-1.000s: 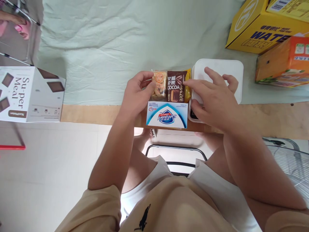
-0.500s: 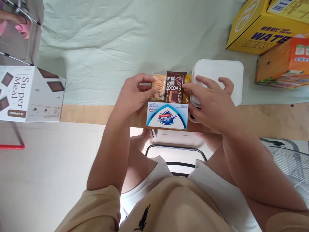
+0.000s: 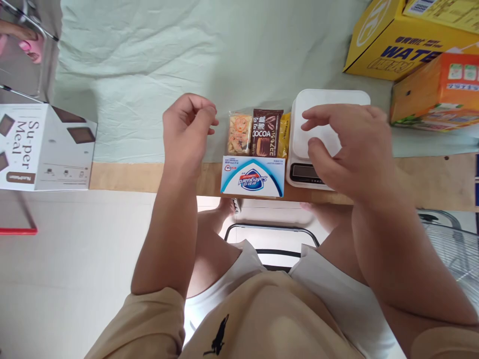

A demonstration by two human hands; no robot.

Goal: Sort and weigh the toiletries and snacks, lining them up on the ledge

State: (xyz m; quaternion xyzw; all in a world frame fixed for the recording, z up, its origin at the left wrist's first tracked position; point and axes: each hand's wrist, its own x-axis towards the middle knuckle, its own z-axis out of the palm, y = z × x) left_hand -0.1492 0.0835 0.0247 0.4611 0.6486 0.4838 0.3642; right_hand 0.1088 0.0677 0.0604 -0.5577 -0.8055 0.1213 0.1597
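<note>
Three snack packets lie side by side on the pale green cloth: a biscuit packet, a brown cocoa packet and a yellow packet. In front of them lies a white and blue Safeguard soap box. My left hand hovers left of the packets, fingers curled loosely, holding nothing. My right hand hovers over a white kitchen scale, fingers bent and apart, empty.
A white Super Meal box stands at the left. Yellow and orange cartons sit at the far right. The wooden table edge runs in front. A fan grille is low right. Another person's hand shows far left.
Both hands let go of the packets and drew apart: the left moved left and up, the right rose over the scale. The packets stay in a row.
</note>
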